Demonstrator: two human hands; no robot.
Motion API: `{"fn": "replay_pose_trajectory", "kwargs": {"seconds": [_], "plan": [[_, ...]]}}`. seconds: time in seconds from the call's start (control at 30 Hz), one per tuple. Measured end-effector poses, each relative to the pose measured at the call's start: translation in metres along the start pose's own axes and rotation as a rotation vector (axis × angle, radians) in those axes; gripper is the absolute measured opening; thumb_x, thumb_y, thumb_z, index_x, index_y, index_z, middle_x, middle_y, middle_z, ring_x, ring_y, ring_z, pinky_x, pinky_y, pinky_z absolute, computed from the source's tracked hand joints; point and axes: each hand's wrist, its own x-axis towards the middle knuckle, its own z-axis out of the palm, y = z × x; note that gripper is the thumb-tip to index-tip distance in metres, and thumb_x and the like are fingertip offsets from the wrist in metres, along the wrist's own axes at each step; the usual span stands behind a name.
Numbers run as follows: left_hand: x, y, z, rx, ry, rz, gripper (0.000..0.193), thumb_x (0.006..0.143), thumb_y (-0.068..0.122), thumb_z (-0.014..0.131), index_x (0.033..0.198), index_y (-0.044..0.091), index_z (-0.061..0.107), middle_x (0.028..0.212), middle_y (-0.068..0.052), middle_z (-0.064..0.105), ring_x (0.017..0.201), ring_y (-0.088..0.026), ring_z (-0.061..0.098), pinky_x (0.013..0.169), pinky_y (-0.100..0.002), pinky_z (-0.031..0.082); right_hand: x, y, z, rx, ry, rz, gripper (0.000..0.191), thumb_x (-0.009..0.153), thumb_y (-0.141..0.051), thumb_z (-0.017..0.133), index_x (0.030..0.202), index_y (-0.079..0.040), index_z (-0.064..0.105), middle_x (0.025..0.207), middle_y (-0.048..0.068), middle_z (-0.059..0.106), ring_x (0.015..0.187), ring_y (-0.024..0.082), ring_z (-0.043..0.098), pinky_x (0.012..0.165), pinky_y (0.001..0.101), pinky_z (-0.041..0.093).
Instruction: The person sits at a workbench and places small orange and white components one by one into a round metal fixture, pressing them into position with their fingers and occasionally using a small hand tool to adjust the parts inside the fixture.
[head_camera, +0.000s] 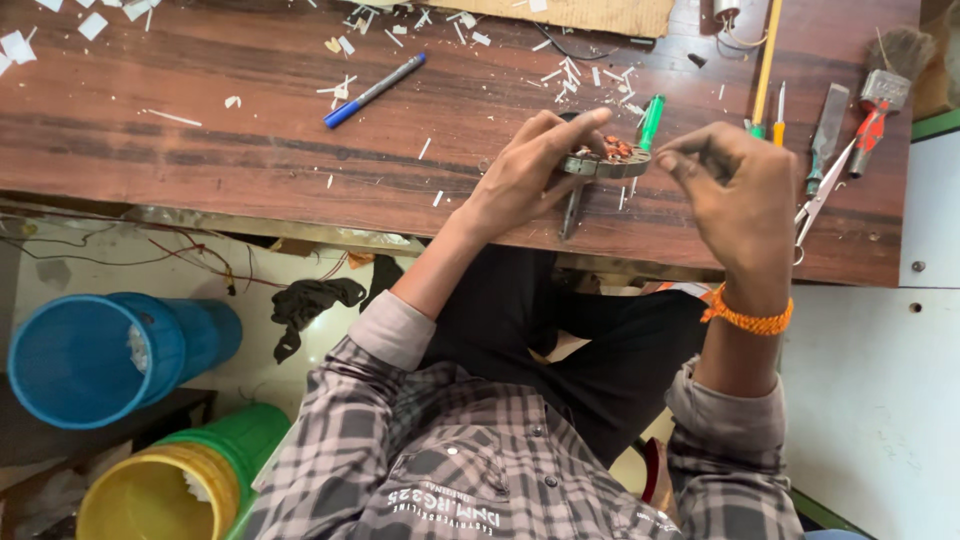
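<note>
My left hand (530, 170) grips a small round metal part with copper-coloured windings (607, 160), holding it just above the wooden workbench (200, 130). My right hand (740, 195) is right beside the part on its right, fingers curled and pinched at its edge; I cannot tell whether anything thin sits between them. A green-handled tool (651, 121) lies on the bench just behind the part. An orange thread band circles my right wrist.
A blue pen (372, 92) lies on the bench at left among white scraps. At right lie a yellow rod (767, 62), a chisel (828, 125), a red-handled brush (878, 95) and scissors (822, 195). Blue (90, 360) and yellow-green (170, 490) bins stand on the floor.
</note>
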Motion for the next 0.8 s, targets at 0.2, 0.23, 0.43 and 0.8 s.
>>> {"fn": "replay_pose_trajectory", "kwargs": {"seconds": [0.2,0.23,0.43,0.8], "plan": [[-0.001,0.0,-0.004,-0.127,-0.06,-0.144,0.098,0.087,0.001,0.081,0.164,0.023,0.025,0.122,0.002,0.069,0.114,-0.02,0.062,0.102,-0.033,0.058,-0.017,-0.015,0.013,-0.013,-0.061,0.006,0.011,0.096,-0.01,0.08,0.103,-0.002,0.078,0.064,0.0,0.057,0.058,0.003,0.04,0.05,0.0254,0.03],[0.001,-0.001,-0.006,-0.128,-0.076,-0.151,0.096,0.086,0.001,0.081,0.163,0.022,0.027,0.121,0.003,0.07,0.11,-0.02,0.061,0.102,-0.034,0.057,-0.019,-0.014,0.015,-0.037,-0.064,-0.013,0.01,0.095,-0.01,0.08,0.102,-0.003,0.078,0.064,0.002,0.058,0.057,0.005,0.042,0.051,0.0268,0.032],[0.008,-0.001,-0.01,-0.032,-0.084,-0.059,0.07,0.084,0.001,0.08,0.146,0.024,0.056,0.125,0.0,0.069,0.11,-0.022,0.061,0.1,-0.034,0.056,-0.035,0.004,0.044,-0.181,-0.036,-0.196,0.012,0.092,-0.013,0.079,0.1,-0.006,0.075,0.077,0.014,0.068,0.063,0.025,0.063,0.059,0.0369,0.047],[-0.01,0.004,-0.01,0.336,-0.161,0.132,0.051,0.09,0.011,0.075,0.136,0.028,0.06,0.143,0.002,0.052,0.128,-0.026,0.049,0.11,-0.042,0.046,-0.049,0.054,0.09,-0.094,0.073,-0.273,0.007,0.091,-0.008,0.074,0.098,-0.007,0.072,0.084,0.016,0.07,0.075,0.034,0.069,0.066,0.0409,0.051]]}}
